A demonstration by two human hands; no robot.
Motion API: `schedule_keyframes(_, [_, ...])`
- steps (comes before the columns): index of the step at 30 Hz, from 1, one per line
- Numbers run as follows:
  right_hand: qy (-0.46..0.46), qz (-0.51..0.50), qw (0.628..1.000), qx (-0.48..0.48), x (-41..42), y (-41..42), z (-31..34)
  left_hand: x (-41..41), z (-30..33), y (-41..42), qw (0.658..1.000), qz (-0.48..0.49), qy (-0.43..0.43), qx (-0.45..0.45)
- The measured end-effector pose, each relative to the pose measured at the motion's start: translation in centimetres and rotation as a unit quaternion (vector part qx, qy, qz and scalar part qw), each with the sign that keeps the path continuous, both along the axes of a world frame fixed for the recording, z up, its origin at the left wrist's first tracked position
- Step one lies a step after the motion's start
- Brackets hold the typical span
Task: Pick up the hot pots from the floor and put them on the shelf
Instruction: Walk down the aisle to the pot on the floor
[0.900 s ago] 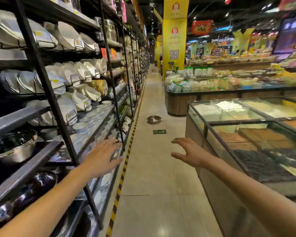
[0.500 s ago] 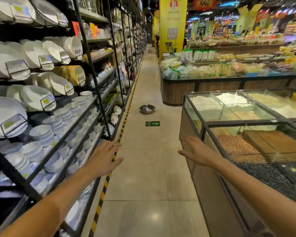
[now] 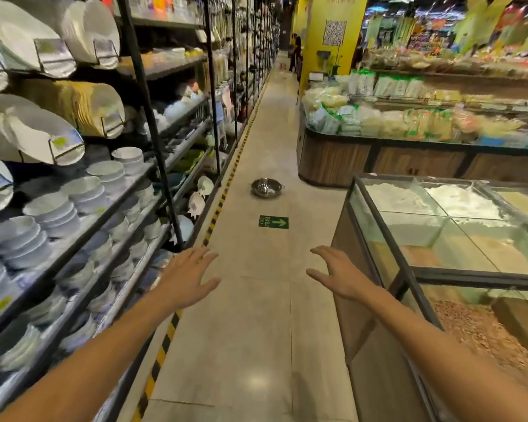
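A shiny steel hot pot (image 3: 266, 187) with two small side handles sits upright on the tiled aisle floor, well ahead of me. My left hand (image 3: 187, 277) and my right hand (image 3: 336, 274) are stretched out in front, palms down, fingers spread, holding nothing. Both hands are far short of the pot, with bare floor between. The black metal shelf (image 3: 153, 126) runs along the left side of the aisle, loaded with white plates and stacked bowls.
A glass-topped bulk bin counter (image 3: 387, 239) with flour and grains stands close on my right. A wooden produce island (image 3: 342, 159) lies behind it. A yellow-black stripe (image 3: 223, 196) edges the shelving. A green arrow sticker (image 3: 273, 222) marks the floor. A person (image 3: 295, 53) stands far down the aisle.
The view has advanced down the aisle and the pot looks nearer. The metal pots on the lower left shelf have dropped out of view. Both hands stay outstretched and empty.
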State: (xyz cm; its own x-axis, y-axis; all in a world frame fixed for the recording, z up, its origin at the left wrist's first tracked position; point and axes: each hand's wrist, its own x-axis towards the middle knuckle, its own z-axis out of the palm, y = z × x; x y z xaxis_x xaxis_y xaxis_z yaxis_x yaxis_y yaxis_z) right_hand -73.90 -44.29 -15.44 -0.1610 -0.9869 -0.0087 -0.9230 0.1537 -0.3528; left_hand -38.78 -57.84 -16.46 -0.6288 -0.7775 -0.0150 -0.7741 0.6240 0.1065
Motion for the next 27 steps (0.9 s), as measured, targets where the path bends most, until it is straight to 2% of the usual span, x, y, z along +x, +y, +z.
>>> schedule_keyframes(10, [-0.031,-0.024,0.999,0.028,-11.9,-23.4,-2.0,-13.8,-1.1,-26.0,0.999,-0.045,-0.002,0.012])
schedule_keyframes(14, [-0.039,-0.03,0.999,0.022,-19.9,-34.8,-4.1,-22.1,-3.0,-37.4,0.999,-0.052,-0.01,0.013])
schedule_keyframes(21, [-0.08,-0.016,0.996,0.032,-34.0,-54.9,-6.0,-35.6,-5.0,-55.6,0.999,-0.013,-0.029,0.041])
schedule_keyframes(27, [-0.074,-0.005,0.995,0.068,-43.0,-70.9,-6.5,-43.3,-5.7,-69.3,0.998,0.018,-0.036,0.057])
